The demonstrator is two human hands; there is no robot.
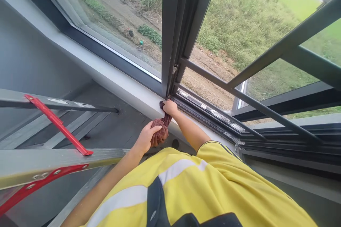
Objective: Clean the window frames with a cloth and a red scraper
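A reddish-brown cloth (162,129) is twisted between both my hands at the window sill. My right hand (169,107) presses the cloth's upper end into the corner where the dark window frame (168,42) meets the bottom track (210,110). My left hand (146,137) grips the bunched lower end of the cloth, just below the sill. The window sash (279,48) to the right stands swung open outward.
A metal stepladder (53,159) with red braces (57,122) fills the left side. A white sill ledge (112,74) runs along under the fixed pane. Far below outside lie a dirt road and grass. My yellow shirt (213,191) covers the lower view.
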